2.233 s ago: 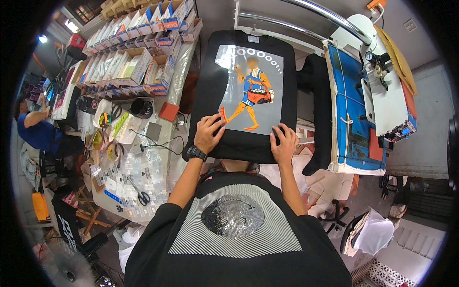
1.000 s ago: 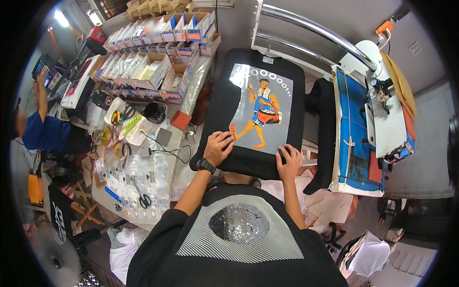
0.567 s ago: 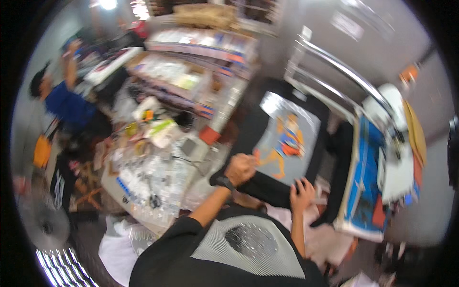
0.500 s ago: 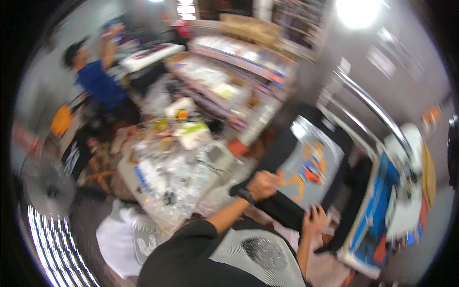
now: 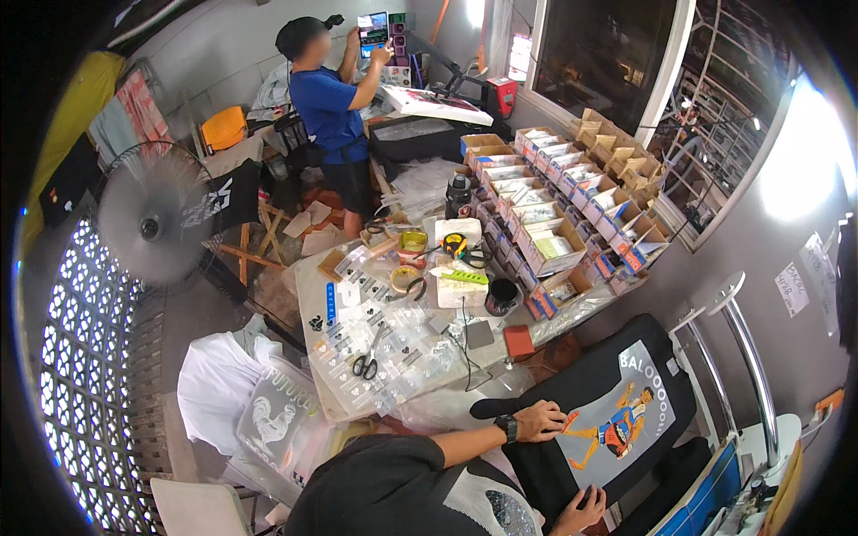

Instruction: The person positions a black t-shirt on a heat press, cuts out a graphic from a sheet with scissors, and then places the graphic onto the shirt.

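Observation:
A black shirt is spread over a padded flat board at the lower right. On it lies a grey transfer sheet with white lettering and a colourful cartoon figure. My left hand, with a dark watch at the wrist, rests at the sheet's left edge, fingers stretched toward the figure. Close to the sheet's near corner is my right hand, its fingers apart on the cloth. Both hands touch the shirt or sheet; whether the fingertips lift the sheet's edge is too small to tell.
Left of me, a worktable bears clear printed sheets, scissors, a tape measure and a black mug. Card boxes line its far side. A metal-barred frame stands right. A co-worker holds up a tablet. A fan spins.
My view has swung to the right and steadied, so everything is sharper. My left hand has gone from a closed, raised-looking shape to lying along the sheet's edge. My right hand stays near the corner.

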Tool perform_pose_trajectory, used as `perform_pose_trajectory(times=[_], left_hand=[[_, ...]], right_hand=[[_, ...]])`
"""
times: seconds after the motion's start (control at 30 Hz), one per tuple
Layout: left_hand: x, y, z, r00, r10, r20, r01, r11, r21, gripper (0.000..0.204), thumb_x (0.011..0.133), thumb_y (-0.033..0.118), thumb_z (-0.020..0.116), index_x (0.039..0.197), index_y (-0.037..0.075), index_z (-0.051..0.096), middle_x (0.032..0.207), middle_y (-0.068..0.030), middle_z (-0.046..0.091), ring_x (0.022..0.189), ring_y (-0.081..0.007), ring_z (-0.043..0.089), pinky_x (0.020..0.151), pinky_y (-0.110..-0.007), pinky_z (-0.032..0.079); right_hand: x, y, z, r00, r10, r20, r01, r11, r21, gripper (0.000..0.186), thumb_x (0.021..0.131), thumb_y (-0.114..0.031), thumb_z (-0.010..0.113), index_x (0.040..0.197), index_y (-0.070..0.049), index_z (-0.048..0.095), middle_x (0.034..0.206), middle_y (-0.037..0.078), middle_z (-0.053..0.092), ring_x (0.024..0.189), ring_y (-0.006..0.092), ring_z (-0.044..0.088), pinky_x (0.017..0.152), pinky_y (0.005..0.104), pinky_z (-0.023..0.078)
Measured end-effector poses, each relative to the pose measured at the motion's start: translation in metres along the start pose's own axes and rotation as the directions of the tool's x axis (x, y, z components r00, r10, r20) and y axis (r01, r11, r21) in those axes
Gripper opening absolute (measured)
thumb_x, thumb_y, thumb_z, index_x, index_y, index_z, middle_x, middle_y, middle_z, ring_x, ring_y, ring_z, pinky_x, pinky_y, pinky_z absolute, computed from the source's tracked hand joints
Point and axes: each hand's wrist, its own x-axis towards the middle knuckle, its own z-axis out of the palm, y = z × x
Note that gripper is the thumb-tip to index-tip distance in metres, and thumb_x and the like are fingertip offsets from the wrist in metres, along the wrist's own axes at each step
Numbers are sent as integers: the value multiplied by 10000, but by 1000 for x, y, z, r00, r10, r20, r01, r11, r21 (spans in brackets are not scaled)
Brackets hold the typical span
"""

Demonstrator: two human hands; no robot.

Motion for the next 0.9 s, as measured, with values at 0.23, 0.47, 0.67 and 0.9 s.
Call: perform_pose_trajectory(times=[0.23,0.47,0.67,0.9], left_hand=[[0,-2,0,1000,-10,25,11,999,-31,251,862,245,683,1069,112,733,1186,-34,650,1092,-229,556,930,-404,445],[-2,-2,0,999,-29,22,30,998,-61,264,865,237,680,1083,97,734,1208,-38,649,1101,-232,551,935,-405,439],[0,2,-4,998,-48,41,51,996,-72,268,868,236,680,1086,92,740,1206,-41,654,1090,-233,550,935,-403,433],[-1,0,-2,999,-44,32,46,997,-66,264,865,233,683,1084,97,739,1208,-38,651,1097,-231,548,931,-398,435]], right_hand=[[-3,3,4,1000,20,2,-20,1000,-19,266,883,-265,691,1095,-111,740,1213,186,631,1100,386,593,937,507,468],[-3,-3,3,999,17,-30,-17,1000,-5,259,886,-279,692,1077,-114,746,1182,167,644,1062,378,606,915,496,471],[-4,-2,3,998,-5,-56,2,999,-42,250,888,-293,697,1059,-120,753,1162,139,657,1033,361,620,893,495,475],[-4,1,6,999,9,-52,-10,1000,-15,252,882,-304,700,1062,-136,755,1169,118,660,1036,345,623,890,488,471]])
